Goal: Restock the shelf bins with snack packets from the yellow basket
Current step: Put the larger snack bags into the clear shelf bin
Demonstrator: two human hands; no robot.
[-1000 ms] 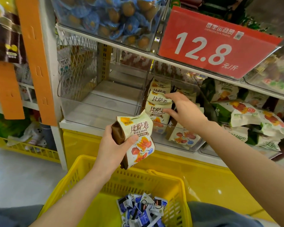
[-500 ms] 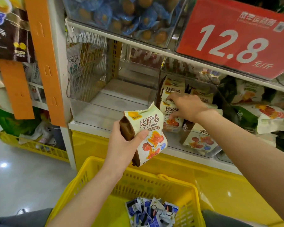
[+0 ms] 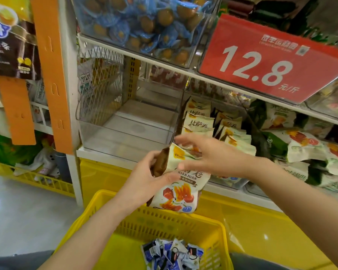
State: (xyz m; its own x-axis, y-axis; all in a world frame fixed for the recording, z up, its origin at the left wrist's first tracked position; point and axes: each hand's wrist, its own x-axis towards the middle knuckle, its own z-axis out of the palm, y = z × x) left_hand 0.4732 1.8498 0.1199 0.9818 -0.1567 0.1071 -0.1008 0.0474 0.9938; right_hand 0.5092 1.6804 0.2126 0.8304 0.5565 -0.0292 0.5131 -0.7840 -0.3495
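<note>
The snack packet (image 3: 177, 193), cream-fronted with brown sides and red and orange pictures, is up in front of the shelf edge and above the far rim of the yellow basket (image 3: 164, 225). It stands roughly upright, leaning a little to the right. The left hand (image 3: 144, 180) grips it by its brown left side, thumb across the front and fingers wrapped behind.

Half a second ago the right hand (image 3: 213, 158) was in the bin, resting on the standing packets (image 3: 199, 123) of the same kind. It has since pulled back out and now sits across the top of the held packet, covering the upper part of its print. Its fingers are spread and fairly straight and close round nothing. It is blurred, so I cannot tell whether it actually touches the packet. The left hand has also brought the packet a little lower and to the right.

Just behind the two hands, the standing packets lean in rows in their see-through bin. To the left of that bin is another see-through bin (image 3: 125, 133). Green and white bags (image 3: 300, 145) lie further right. A red price card (image 3: 261, 63) reading 12.8 hangs from the shelf above. Down in the basket lies a heap of small blue and white sachets (image 3: 172, 254).
</note>
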